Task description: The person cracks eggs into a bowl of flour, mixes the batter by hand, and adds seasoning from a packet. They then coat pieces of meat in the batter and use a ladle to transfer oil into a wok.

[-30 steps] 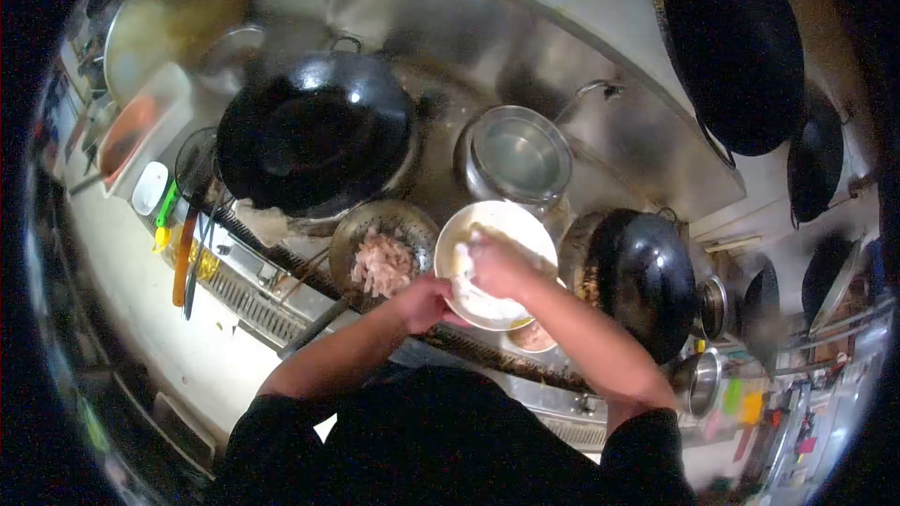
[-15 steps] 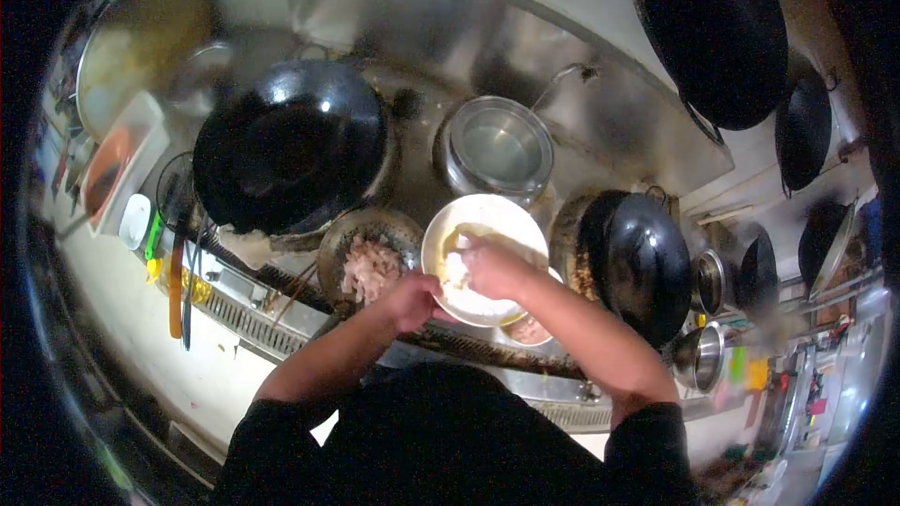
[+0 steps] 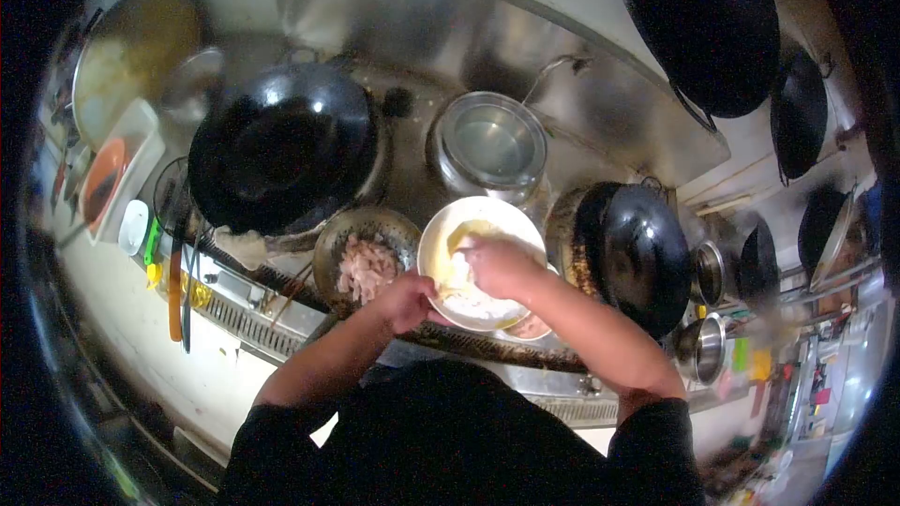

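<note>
My left hand (image 3: 411, 303) grips the left rim of a white bowl (image 3: 514, 213), thumb over the edge. Inside the bowl are a yellowish liquid and a white, powdery-looking mass (image 3: 459, 274). My right hand (image 3: 502, 267) reaches in from the right, its fingers curled down into the mixture; whether they hold anything is hidden. Left of the bowl, a small dark pan (image 3: 330, 236) contains pale pink pieces of raw meat (image 3: 366, 267). Partly covered by the white bowl, a smaller bowl (image 3: 551, 328) below it also has pinkish meat inside.
A large black wok (image 3: 281, 150) sits at the left of the stove, another wok (image 3: 647, 258) at the right. Behind the bowl stands a metal pot of liquid (image 3: 495, 142). Long-handled tools (image 3: 175, 295) lean at the left. More woks (image 3: 698, 28) hang at upper right.
My right hand has shifted slightly within the bowl, and the white mass looks more spread out. My left hand keeps its hold on the rim. The whole view has tilted a little.
</note>
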The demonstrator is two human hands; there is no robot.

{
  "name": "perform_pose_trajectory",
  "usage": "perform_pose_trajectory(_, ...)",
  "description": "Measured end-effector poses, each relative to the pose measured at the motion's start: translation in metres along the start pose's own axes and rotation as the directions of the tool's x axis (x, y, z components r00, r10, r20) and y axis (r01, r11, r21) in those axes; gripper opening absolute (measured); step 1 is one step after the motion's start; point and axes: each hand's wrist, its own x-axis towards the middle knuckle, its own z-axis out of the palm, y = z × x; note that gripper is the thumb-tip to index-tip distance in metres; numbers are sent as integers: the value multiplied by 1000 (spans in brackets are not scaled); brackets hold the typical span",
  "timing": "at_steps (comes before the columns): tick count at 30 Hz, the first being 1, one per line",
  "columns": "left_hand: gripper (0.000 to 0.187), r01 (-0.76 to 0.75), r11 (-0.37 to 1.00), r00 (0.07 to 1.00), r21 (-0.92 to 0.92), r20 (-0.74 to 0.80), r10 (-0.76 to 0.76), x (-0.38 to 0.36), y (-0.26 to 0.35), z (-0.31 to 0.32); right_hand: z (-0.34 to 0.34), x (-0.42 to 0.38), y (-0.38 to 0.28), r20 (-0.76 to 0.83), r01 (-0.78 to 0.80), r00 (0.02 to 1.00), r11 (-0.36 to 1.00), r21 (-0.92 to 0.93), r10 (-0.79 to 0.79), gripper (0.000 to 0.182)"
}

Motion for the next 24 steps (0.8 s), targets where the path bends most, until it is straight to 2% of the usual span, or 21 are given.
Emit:
perform_pose_trajectory(1,55,-3,1000,1000,-2,0,3,-3,3,5,-3,-1,4,1,2,1000,1000,-3,-2,37)
perform_pose_trajectory(3,62,51,999,999,11,14,-51,-12,7,15,-13,2,13,-221,-52,975,995,-90,31,35)
perform_pose_trajectory(4,62,54,998,998,12,16,-54,-13,5,18,-16,9,11,-124,-63,991,990,-125,47,34)
perform_pose_trajectory(5,62,66,998,998,-2,-6,-66,-14,3,22,-13,11,2,-126,-66,991,990,-124,50,34)
perform_pose_trajectory(7,61,74,997,997,-19,-29,-74,-13,0,23,-5,11,-19,-106,-86,990,991,104,97,34)
perform_pose_trajectory(8,60,47,999,999,-14,-24,-48,-12,-1,21,8,12,-19,-83,-24,996,987,161,38,37)
perform_pose_trajectory(9,60,22,1000,1000,-9,-17,-22,-13,-1,19,12,7,-18,-83,-22,996,987,161,36,37)
perform_pose_trajectory(11,59,0,1000,1000,1,10,0,-20,1,16,12,-6,-9,-44,79,996,996,50,-77,36)
perform_pose_trajectory(15,60,4,1000,999,26,36,-5,-25,3,20,-11,2,6,-107,-29,994,995,-91,19,37)
perform_pose_trajectory(16,60,3,1000,999,27,36,-4,-24,2,21,-29,-4,-12,-93,-21,996,996,-89,13,43)
perform_pose_trajectory(17,60,0,1000,1000,22,11,-1,-21,-1,23,-17,2,-15,-94,-17,996,996,-93,8,43)
perform_pose_trajectory(19,61,-10,1000,1000,15,-19,10,-20,-2,22,6,7,-23,-107,130,986,991,11,-128,46)
perform_pose_trajectory(20,59,-20,1000,999,6,-26,20,-21,-1,22,-3,-5,-30,-33,125,992,992,-9,-126,42)
perform_pose_trajectory(21,57,-29,1000,999,-2,-31,29,-21,0,21,-1,-7,-25,-33,125,992,992,-9,-126,42)
perform_pose_trajectory(23,57,-28,1000,999,-2,-39,28,-26,1,23,14,-7,-3,62,-37,997,999,-11,37,37)
perform_pose_trajectory(24,56,-26,1000,999,-2,-48,26,-28,0,24,28,3,15,-61,-87,995,995,-44,85,34)
